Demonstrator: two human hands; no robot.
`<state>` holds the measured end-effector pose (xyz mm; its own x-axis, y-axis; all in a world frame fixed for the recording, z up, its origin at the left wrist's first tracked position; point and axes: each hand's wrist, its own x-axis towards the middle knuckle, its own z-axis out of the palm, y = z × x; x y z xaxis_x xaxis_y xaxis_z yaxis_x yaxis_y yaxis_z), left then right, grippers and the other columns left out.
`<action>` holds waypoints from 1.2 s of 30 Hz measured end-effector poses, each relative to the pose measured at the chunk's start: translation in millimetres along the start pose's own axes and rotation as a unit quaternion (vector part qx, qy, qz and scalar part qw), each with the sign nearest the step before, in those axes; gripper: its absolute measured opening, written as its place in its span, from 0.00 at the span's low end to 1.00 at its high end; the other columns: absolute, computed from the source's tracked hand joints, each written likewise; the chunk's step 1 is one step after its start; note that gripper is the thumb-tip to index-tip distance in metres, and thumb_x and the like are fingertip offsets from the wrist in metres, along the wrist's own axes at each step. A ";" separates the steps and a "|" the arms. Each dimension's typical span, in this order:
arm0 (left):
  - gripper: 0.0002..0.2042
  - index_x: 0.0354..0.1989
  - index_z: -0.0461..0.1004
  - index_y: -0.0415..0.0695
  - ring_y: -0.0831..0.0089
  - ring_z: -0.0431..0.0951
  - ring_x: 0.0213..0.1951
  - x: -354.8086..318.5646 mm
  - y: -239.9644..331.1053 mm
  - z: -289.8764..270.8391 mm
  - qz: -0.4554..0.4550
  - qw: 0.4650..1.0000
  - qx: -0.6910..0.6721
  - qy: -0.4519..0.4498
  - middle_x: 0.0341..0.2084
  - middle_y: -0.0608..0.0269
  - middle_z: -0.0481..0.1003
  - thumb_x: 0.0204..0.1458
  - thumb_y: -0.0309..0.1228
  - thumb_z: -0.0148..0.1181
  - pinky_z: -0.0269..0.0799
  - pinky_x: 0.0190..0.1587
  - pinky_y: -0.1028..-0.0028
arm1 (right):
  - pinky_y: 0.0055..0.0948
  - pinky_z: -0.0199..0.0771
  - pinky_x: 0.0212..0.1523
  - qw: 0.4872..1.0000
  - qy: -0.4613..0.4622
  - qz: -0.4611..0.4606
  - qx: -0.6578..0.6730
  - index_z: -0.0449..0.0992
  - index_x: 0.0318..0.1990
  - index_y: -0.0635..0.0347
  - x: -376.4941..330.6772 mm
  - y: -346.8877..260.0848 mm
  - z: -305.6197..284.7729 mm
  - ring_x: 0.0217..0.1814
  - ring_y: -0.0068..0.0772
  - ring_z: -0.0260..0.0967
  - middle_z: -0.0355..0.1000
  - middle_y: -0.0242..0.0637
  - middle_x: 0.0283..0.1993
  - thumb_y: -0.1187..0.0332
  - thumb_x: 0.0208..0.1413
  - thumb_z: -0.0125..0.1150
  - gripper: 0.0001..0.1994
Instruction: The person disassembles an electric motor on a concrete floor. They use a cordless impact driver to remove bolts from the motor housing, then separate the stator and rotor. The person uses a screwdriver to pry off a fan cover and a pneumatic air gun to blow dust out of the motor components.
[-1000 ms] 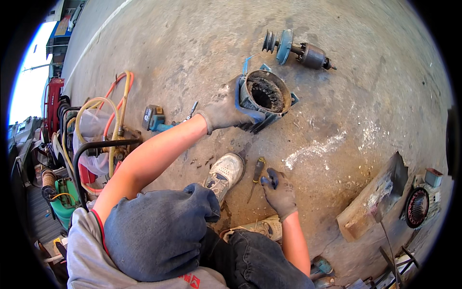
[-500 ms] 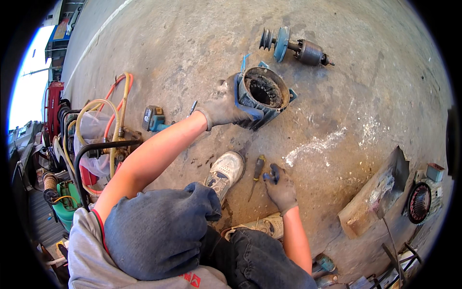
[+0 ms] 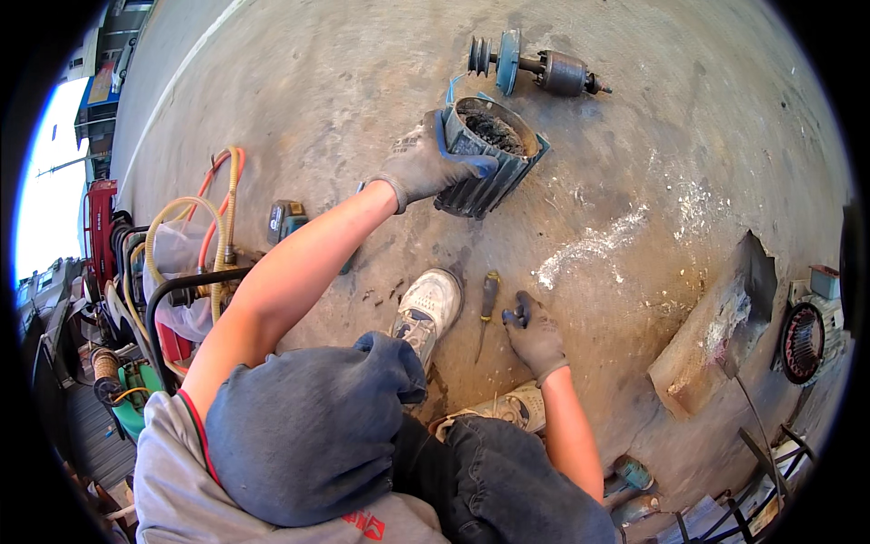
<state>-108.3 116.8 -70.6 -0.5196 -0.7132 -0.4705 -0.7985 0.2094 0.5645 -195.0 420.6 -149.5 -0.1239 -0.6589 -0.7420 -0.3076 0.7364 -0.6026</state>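
Observation:
My left hand (image 3: 419,168), in a grey work glove with blue fingers, is closed on the rim and side of a blue, finned motor housing (image 3: 494,186). The housing leans on the concrete floor, its round mouth facing up and dark, crusted matter inside. Beyond it lies a rotor (image 3: 564,74) on its shaft, with a blue end cover and a grooved pulley. My right hand (image 3: 536,337), gloved alike, hovers low by my shoe with its fingers loosely bent and apart, nothing visible in them. Beside it lies a screwdriver (image 3: 489,299) with a black and yellow handle.
Left of my arm lies a cordless power tool (image 3: 287,220), partly hidden. Further left stand looped hoses (image 3: 237,195) and a black metal frame (image 3: 195,279). At right are a bent metal sheet (image 3: 693,358) and another motor housing (image 3: 805,343). White powder (image 3: 598,254) streaks the floor.
The motor housing has tipped, so its mouth looks narrower, and it has shifted slightly away from me with my left hand. The right hand stays near the screwdriver. The view has shifted a little.

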 end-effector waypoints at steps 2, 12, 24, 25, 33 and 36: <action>0.50 0.63 0.53 0.34 0.61 0.75 0.51 -0.9 29.8 -7.7 -0.068 0.997 0.037 -0.003 0.50 0.49 0.73 0.44 0.60 0.68 0.69 0.57 0.63 | 0.43 0.69 0.57 1.000 0.016 0.006 -0.014 0.67 0.62 0.59 -3.9 1.8 -0.1 0.56 0.53 0.70 0.72 0.51 0.54 0.56 0.58 0.58 0.27; 0.28 0.49 0.76 0.36 0.68 0.81 0.32 1.2 -19.8 24.4 -0.182 0.945 -0.271 0.015 0.34 0.54 0.78 0.58 0.53 0.57 0.81 0.31 0.67 | 0.29 0.73 0.47 0.944 0.184 0.071 0.265 0.71 0.59 0.65 -83.5 29.2 -37.7 0.44 0.30 0.73 0.75 0.42 0.42 0.66 0.59 0.63 0.22; 0.36 0.60 0.69 0.44 0.74 0.80 0.38 20.7 -29.8 10.3 -0.114 0.966 -0.229 -0.036 0.45 0.62 0.77 0.56 0.64 0.51 0.78 0.34 0.73 | 0.36 0.71 0.32 0.816 0.265 0.478 0.189 0.77 0.23 0.65 -307.0 151.8 64.5 0.25 0.37 0.74 0.75 0.44 0.21 0.54 0.56 0.66 0.21; 0.36 0.63 0.66 0.46 0.74 0.80 0.42 20.0 -33.0 18.9 -0.089 0.969 -0.230 -0.027 0.49 0.62 0.76 0.57 0.63 0.50 0.77 0.35 0.74 | 0.37 0.72 0.33 0.815 0.284 0.476 0.173 0.77 0.25 0.65 -318.5 145.1 80.2 0.26 0.37 0.74 0.75 0.44 0.21 0.54 0.56 0.66 0.20; 0.33 0.72 0.52 0.57 0.71 0.73 0.55 44.6 -121.0 -1.1 -0.096 0.924 -0.339 -0.150 0.58 0.66 0.71 0.62 0.58 0.46 0.69 0.56 0.67 | 0.38 0.73 0.39 0.767 0.322 0.483 0.275 0.78 0.36 0.65 -323.5 120.0 177.3 0.36 0.43 0.76 0.77 0.47 0.34 0.58 0.55 0.65 0.16; 0.30 0.69 0.57 0.59 0.73 0.76 0.46 28.3 -127.1 -20.9 -0.144 0.942 -0.252 -0.170 0.54 0.63 0.72 0.62 0.57 0.47 0.73 0.51 0.67 | 0.39 0.73 0.40 0.764 0.330 0.496 0.247 0.78 0.37 0.64 -318.0 123.0 199.7 0.37 0.45 0.76 0.77 0.47 0.34 0.59 0.55 0.65 0.15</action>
<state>-15.2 56.0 -141.5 -0.4395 -0.4181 -0.7950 -0.7196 -0.3658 0.5902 -5.0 751.3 -46.3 -0.5649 0.4476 -0.6932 0.6197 0.7848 0.0018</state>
